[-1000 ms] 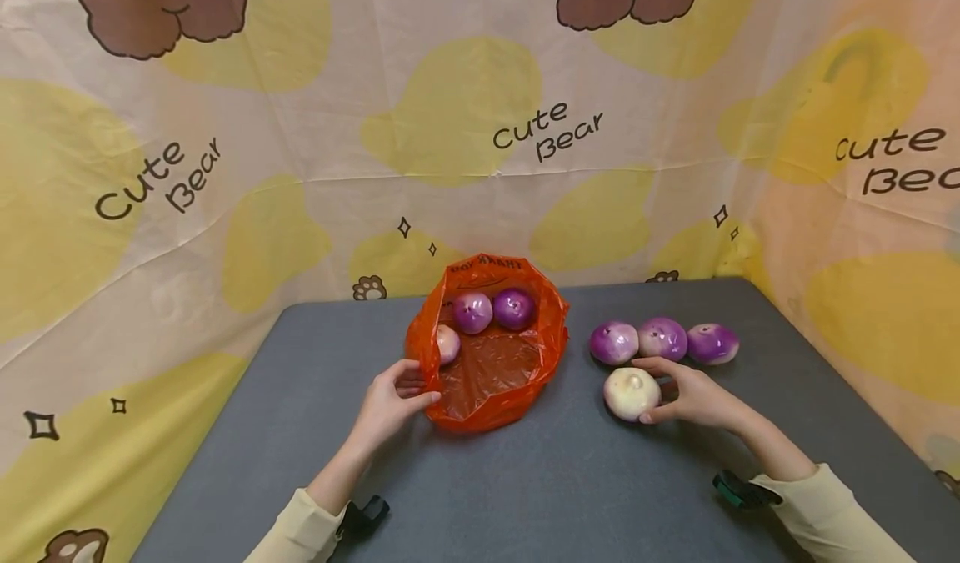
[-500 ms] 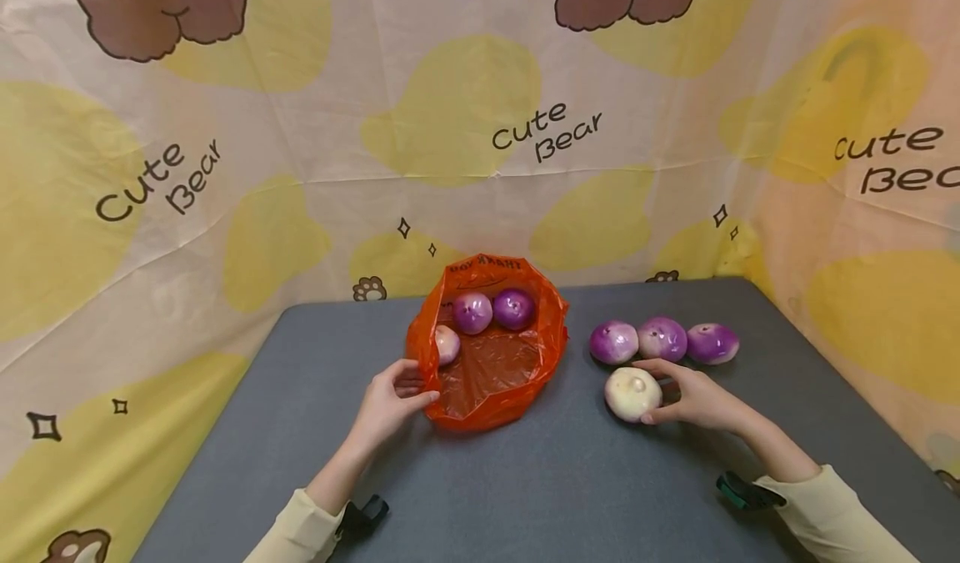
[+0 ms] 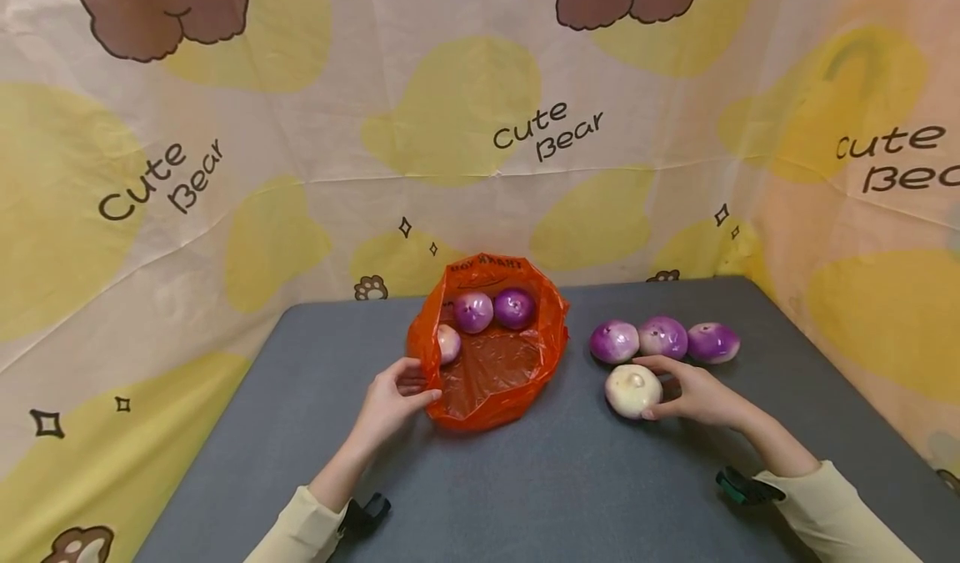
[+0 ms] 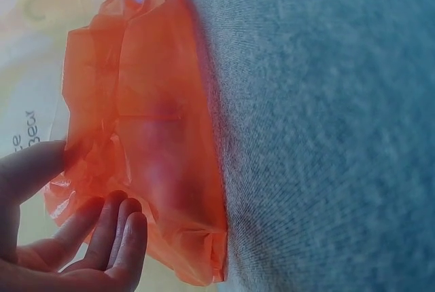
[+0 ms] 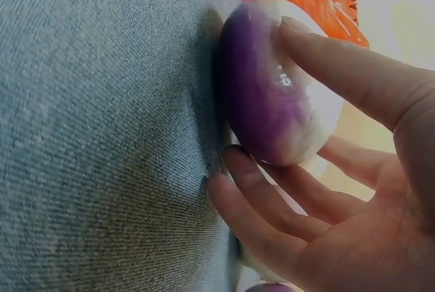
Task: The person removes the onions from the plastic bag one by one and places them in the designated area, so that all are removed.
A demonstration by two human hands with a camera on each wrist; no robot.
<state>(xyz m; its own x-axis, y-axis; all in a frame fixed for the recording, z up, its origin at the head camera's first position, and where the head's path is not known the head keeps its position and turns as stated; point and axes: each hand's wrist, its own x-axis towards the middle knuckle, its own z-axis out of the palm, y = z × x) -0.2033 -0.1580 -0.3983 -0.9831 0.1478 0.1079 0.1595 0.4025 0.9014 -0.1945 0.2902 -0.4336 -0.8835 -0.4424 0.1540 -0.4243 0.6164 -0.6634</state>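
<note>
An orange-red plastic bag (image 3: 498,413) stands with its mouth spread, and two purple onions (image 3: 514,309) and a paler one (image 3: 448,344) lie inside. My left hand (image 3: 390,400) holds its left rim, thumb at the edge and fingers (image 4: 126,238) against the outside. To the right, my right hand (image 3: 693,392) grips a purple-and-white onion (image 3: 632,390) at its side, pale nubbed face up. The right wrist view shows the thumb pressed on that onion (image 5: 265,95) and the fingers curved under its near side. Whether it touches the table is unclear.
Behind the gripped onion, several purple onions (image 3: 663,339) sit in a row on the grey table (image 3: 525,496). A patterned cloth backdrop (image 3: 450,129) rises along the table's back and right side.
Almost nothing differs. Both hands keep their places on the bag and the onion; only a slight shift of the whole head view shows.
</note>
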